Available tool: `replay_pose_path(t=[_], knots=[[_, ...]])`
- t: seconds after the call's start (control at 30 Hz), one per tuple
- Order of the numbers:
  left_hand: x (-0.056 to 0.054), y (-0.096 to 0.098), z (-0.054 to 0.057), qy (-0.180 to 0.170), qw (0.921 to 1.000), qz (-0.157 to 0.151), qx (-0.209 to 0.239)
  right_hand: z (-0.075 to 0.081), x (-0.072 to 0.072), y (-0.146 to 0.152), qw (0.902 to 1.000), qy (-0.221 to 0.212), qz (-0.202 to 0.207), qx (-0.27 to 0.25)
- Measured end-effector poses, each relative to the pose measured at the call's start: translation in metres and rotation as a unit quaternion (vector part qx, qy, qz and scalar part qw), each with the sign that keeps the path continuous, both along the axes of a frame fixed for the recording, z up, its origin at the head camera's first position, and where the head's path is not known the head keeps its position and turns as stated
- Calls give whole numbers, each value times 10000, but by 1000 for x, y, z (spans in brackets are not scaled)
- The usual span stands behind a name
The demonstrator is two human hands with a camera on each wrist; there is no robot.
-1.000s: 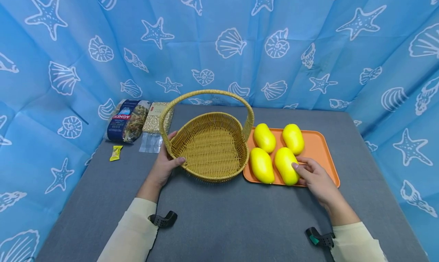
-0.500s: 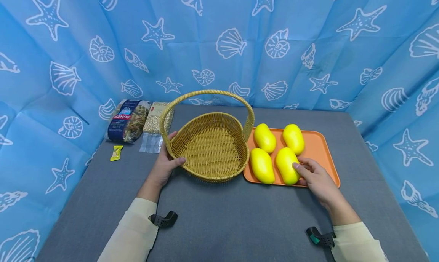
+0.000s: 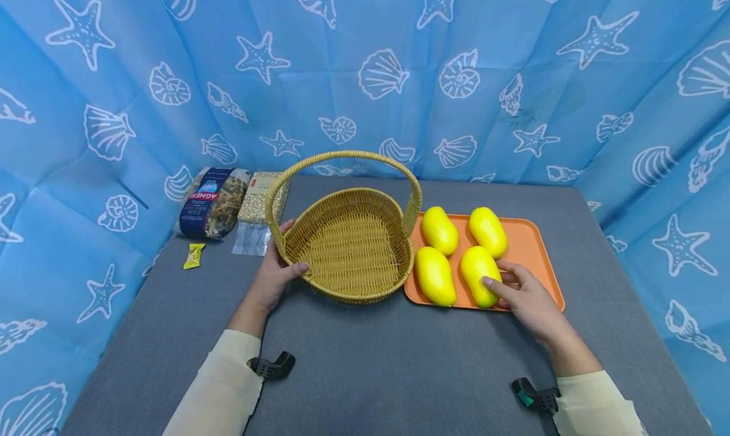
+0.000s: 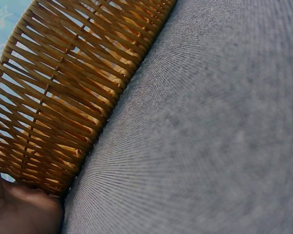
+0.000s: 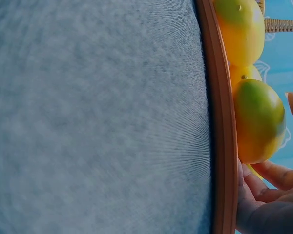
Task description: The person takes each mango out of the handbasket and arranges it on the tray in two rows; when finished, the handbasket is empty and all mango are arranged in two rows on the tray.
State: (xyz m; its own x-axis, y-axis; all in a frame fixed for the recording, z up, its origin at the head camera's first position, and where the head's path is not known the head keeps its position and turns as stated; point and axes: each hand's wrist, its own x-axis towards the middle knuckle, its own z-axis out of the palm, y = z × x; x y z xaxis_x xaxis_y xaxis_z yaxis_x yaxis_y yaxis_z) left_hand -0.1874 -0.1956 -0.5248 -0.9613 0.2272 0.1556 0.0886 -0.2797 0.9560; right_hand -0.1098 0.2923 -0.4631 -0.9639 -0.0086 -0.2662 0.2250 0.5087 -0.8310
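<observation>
A golden woven basket [image 3: 353, 296] with a tall arched handle stands mid-table. My left hand [image 3: 276, 274] grips its left rim, thumb over the edge and fingers behind the outer wall; the left wrist view shows the hand [image 4: 27, 209] against the weave. My right hand [image 3: 527, 296] is around the right side of the front-right yellow mango [image 3: 478, 274], thumb over its top, fingers along its side. In the right wrist view this mango [image 5: 259, 122] is greenish on top, with fingers [image 5: 278, 174] against it, above the tray's rim.
An orange tray [image 3: 542, 258] right of the basket bears several mangoes, including one front left [image 3: 435, 276]. At back left lie a dark-blue labelled bag [image 3: 211, 201], a grain bag [image 3: 259, 198] and a small yellow packet [image 3: 194, 256]. A blue shell-print curtain [image 3: 342, 75] borders the grey table.
The front-right mango has turned and shifted slightly to the right, and my right thumb has slid a little toward me over it. My left hand and the basket have not moved.
</observation>
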Motion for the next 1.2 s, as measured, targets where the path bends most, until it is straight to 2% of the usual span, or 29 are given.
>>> replay_pose_path(t=[0.4,0.7,0.87,1.2], knots=[[-1,0,1,-77,10000,30,-42,-1,0,-3,9998,153,125,77],[-3,0,0,-3,10000,18,-16,-1,0,-1,9997,128,176,97],[-2,0,0,-76,10000,9,-36,1,2,1,9999,45,141,27],[-1,0,3,-22,9999,162,1,4,3,6,9999,-28,73,83]])
